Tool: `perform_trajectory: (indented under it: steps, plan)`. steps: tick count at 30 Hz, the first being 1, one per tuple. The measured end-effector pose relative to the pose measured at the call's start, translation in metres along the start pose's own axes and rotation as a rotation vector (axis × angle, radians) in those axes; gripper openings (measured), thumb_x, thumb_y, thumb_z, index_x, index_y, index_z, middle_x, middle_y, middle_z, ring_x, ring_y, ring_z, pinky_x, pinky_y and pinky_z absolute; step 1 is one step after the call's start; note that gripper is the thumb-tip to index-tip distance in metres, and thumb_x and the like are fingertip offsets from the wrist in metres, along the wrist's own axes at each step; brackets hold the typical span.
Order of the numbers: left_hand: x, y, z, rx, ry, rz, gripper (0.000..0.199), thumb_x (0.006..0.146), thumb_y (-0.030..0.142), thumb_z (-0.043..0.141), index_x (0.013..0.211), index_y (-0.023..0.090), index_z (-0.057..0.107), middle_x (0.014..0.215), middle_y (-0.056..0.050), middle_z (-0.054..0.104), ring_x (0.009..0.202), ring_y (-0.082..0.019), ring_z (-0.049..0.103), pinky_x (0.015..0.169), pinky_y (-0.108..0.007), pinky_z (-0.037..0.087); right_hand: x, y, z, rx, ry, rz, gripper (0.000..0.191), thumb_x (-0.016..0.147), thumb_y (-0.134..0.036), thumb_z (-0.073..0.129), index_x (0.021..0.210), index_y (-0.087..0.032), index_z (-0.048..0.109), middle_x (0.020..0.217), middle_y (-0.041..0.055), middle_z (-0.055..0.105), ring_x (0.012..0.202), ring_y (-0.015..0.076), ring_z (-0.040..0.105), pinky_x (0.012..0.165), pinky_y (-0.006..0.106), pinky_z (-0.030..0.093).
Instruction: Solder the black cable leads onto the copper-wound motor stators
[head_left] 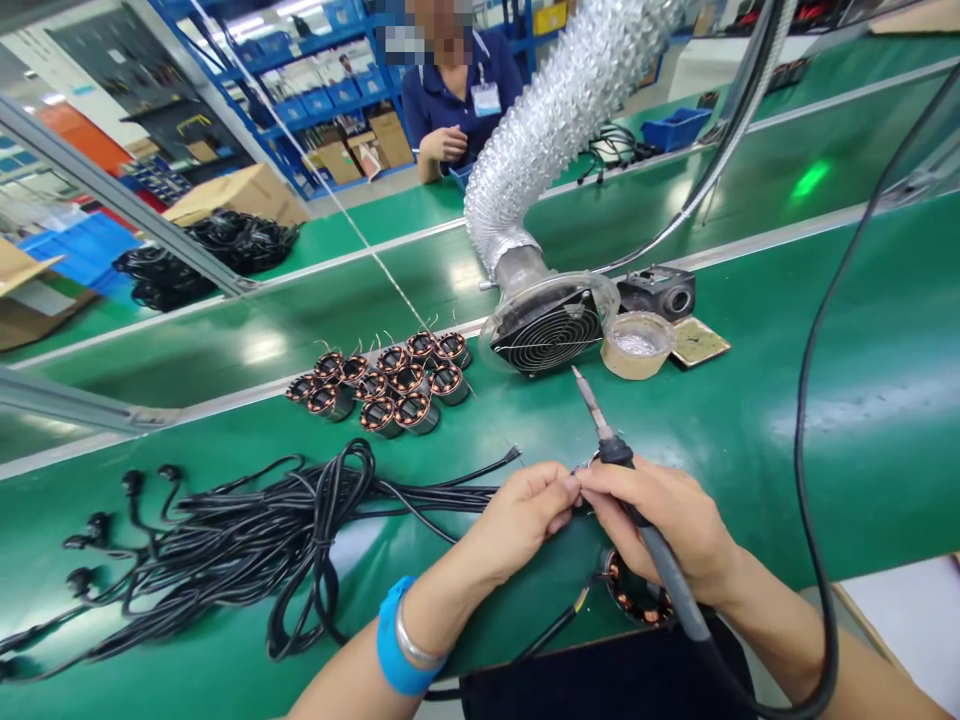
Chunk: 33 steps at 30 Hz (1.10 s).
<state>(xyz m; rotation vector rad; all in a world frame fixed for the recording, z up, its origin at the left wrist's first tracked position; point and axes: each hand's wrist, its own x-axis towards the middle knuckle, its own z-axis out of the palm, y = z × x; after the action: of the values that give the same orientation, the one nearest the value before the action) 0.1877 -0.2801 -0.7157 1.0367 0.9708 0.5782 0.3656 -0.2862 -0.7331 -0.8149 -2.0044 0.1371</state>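
Note:
My right hand (679,515) is wrapped round a soldering iron (673,580), whose tip points up and away. The thumb and index finger of that hand meet the fingertips of my left hand (525,505), which pinch something thin, seemingly a wire end mostly hidden by the fingers. Below my right hand lies a motor stator (616,578) with copper windings, partly covered by the iron and the hand. A black cable (556,626) with bared coloured wires lies beside it. Left of my hands, a bundle of black power cords (225,535) spreads over the green bench.
Several copper-wound stators (409,380) stand in a group behind the cords. A fume fan (551,335) on a silver duct (525,170), a round solder tub (637,345) and a flat pad (697,342) stand beyond the iron. Across the bench sits a person (469,110).

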Motion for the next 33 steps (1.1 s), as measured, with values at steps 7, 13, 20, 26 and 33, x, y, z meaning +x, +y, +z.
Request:
perform_trajectory:
  steps: [7,13,20,26,33]
  plan:
    - [0.001,0.004,0.005,-0.132,0.082,-0.082,0.048,0.072,0.061,0.068,0.068,0.02,0.044,0.048,0.012,0.029,0.043,-0.005,0.017,0.046,-0.023,0.011,-0.011,-0.002,-0.015,0.143,-0.045,0.218,0.043,0.085,-0.017,0.068,0.126,-0.019,0.054,0.097,0.0025,0.072,0.061,0.01,0.062,0.062,0.023,0.055]
    - [0.001,0.005,0.008,-0.135,0.148,-0.091,0.04,0.071,0.053,0.067,0.067,0.019,0.046,0.047,0.012,0.029,0.042,-0.004,0.015,0.045,-0.023,0.011,-0.012,0.0,-0.009,0.132,-0.07,0.312,0.04,0.089,-0.013,0.061,0.127,-0.022,0.05,0.089,-0.002,0.071,0.05,0.0072,0.053,0.059,0.02,0.053]
    - [0.0,0.002,0.013,-0.15,0.187,-0.077,0.038,0.075,0.053,0.064,0.069,0.019,0.047,0.047,0.012,0.027,0.043,-0.005,0.016,0.045,-0.023,0.012,-0.007,0.0,-0.003,0.067,0.059,0.318,0.036,0.089,-0.012,0.061,0.122,-0.022,0.053,0.088,-0.0012,0.071,0.068,0.0103,0.068,0.073,0.021,0.059]
    - [-0.002,-0.004,0.015,-0.047,0.204,-0.027,0.041,0.08,0.055,0.063,0.07,0.019,0.045,0.051,0.011,0.026,0.047,-0.006,0.017,0.048,-0.022,0.017,-0.001,-0.004,-0.004,0.131,0.039,0.232,0.035,0.089,-0.008,0.059,0.121,-0.022,0.055,0.086,-0.0016,0.071,0.076,0.0117,0.07,0.076,0.022,0.06]
    - [-0.003,-0.008,0.015,0.132,0.257,0.04,0.037,0.086,0.05,0.056,0.069,0.019,0.045,0.055,0.009,0.03,0.052,-0.008,0.022,0.051,-0.024,0.02,-0.007,-0.003,0.0,0.121,0.107,0.27,0.031,0.089,-0.009,0.061,0.117,-0.021,0.056,0.085,-0.0013,0.069,0.068,0.0108,0.068,0.069,0.022,0.059]
